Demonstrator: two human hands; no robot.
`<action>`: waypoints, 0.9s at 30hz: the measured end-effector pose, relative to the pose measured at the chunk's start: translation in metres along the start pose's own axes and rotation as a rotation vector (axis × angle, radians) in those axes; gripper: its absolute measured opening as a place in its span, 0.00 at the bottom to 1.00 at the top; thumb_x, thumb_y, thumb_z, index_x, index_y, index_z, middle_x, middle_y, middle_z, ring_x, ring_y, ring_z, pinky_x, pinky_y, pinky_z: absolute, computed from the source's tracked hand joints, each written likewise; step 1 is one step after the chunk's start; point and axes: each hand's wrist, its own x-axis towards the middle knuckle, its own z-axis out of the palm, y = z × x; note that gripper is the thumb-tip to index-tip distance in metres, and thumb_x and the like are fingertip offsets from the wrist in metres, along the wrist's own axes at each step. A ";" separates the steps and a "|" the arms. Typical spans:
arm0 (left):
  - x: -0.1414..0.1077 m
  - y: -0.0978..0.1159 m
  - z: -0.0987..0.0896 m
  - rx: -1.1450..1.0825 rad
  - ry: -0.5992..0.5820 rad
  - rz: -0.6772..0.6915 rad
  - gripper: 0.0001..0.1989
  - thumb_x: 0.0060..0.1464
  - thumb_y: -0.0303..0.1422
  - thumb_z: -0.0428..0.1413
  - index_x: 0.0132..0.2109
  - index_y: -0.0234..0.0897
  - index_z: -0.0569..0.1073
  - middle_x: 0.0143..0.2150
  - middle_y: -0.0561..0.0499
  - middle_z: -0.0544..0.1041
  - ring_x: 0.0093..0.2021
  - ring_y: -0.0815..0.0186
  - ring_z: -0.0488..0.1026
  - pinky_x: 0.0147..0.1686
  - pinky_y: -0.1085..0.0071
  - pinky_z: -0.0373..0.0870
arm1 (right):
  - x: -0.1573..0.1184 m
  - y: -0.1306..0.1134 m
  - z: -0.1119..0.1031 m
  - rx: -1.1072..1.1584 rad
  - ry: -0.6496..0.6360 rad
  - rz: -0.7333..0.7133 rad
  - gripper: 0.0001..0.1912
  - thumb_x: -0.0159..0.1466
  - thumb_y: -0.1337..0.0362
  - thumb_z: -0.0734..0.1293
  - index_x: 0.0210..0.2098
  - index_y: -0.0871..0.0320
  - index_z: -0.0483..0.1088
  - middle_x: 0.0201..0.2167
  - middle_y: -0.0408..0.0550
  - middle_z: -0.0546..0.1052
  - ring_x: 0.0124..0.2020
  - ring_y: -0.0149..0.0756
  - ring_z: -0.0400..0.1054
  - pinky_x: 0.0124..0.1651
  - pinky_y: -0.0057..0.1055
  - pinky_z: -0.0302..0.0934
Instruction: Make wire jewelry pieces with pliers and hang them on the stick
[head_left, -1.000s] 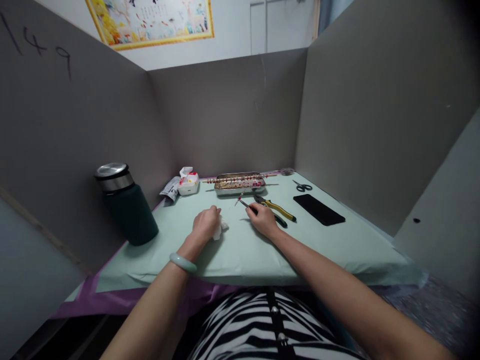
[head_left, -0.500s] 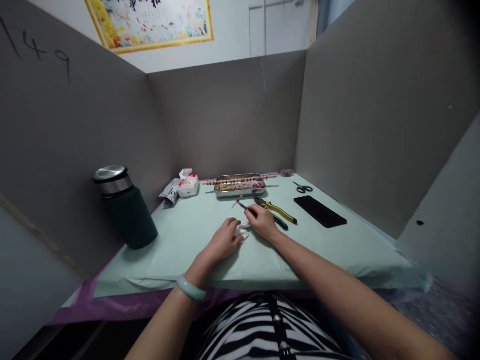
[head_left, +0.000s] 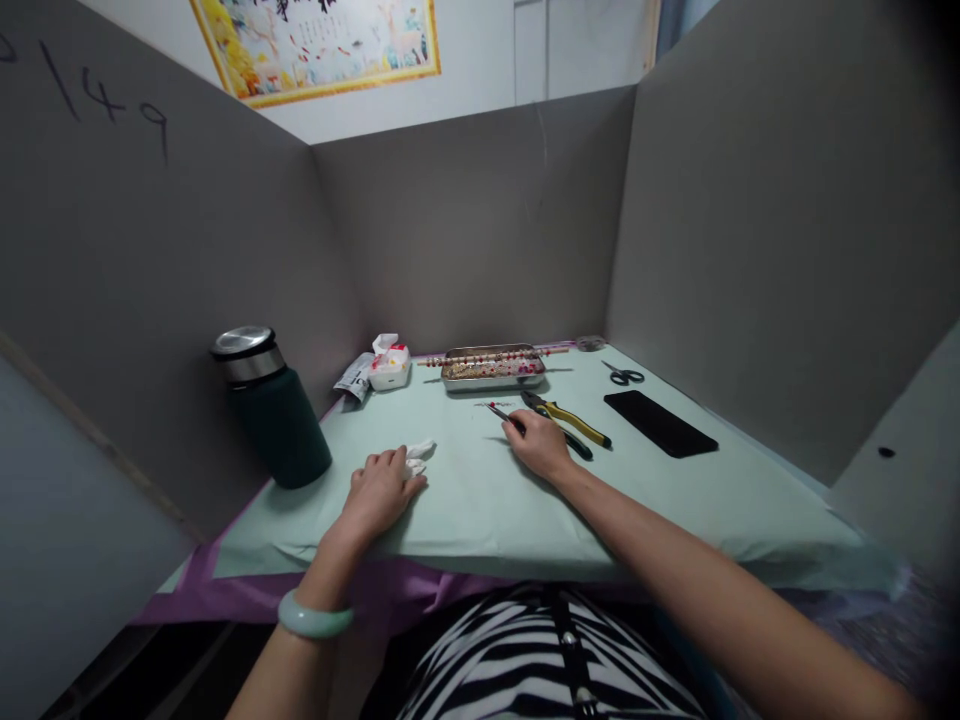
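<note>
My left hand rests on the pale green cloth, its fingers closed on a crumpled white tissue. To the right, my right hand grips dark, slender tweezers, whose tips point up and left. Near the tips lies a small red bead on the cloth, with other tiny pieces around it. Behind them stands a metal tray of beads, and a beaded stick lies across its top. Pliers with yellow and green handles lie just right of my right hand.
A dark green bottle stands at the left. Behind it are a silver packet and a white tissue box. Scissors and a black phone lie at the right. Grey panels enclose the table's back and sides.
My left hand has moved left with the tissue, away from my right hand. My right hand still holds the tweezers near the red bead. The whole view has shifted slightly.
</note>
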 end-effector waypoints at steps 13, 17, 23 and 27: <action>0.021 -0.075 -0.112 -0.113 0.977 -0.291 0.27 0.53 0.41 0.50 0.58 0.33 0.60 0.59 0.36 0.59 0.61 0.50 0.54 0.57 0.54 0.52 | 0.000 0.004 0.002 0.020 0.004 -0.016 0.12 0.61 0.59 0.60 0.33 0.57 0.72 0.32 0.48 0.77 0.33 0.37 0.68 0.33 0.29 0.53; 0.046 -0.108 -0.148 -0.097 0.868 -0.405 0.32 0.46 0.41 0.57 0.56 0.29 0.62 0.55 0.33 0.65 0.56 0.46 0.60 0.54 0.51 0.57 | 0.000 0.004 0.002 0.036 0.013 -0.016 0.11 0.61 0.59 0.60 0.33 0.57 0.72 0.32 0.47 0.77 0.33 0.37 0.69 0.33 0.29 0.53; 0.074 -0.129 -0.154 -0.202 0.721 -0.395 0.25 0.48 0.43 0.56 0.51 0.33 0.68 0.47 0.39 0.72 0.49 0.51 0.68 0.48 0.57 0.63 | 0.000 0.006 0.004 0.044 0.003 -0.017 0.12 0.61 0.59 0.59 0.33 0.57 0.72 0.32 0.47 0.77 0.33 0.37 0.69 0.34 0.29 0.54; 0.066 -0.116 -0.166 -0.177 0.866 -0.339 0.22 0.51 0.42 0.54 0.51 0.33 0.67 0.48 0.41 0.71 0.51 0.54 0.65 0.52 0.58 0.60 | 0.000 0.006 0.004 0.045 0.000 -0.021 0.12 0.60 0.60 0.59 0.33 0.57 0.72 0.32 0.48 0.77 0.33 0.37 0.69 0.35 0.29 0.54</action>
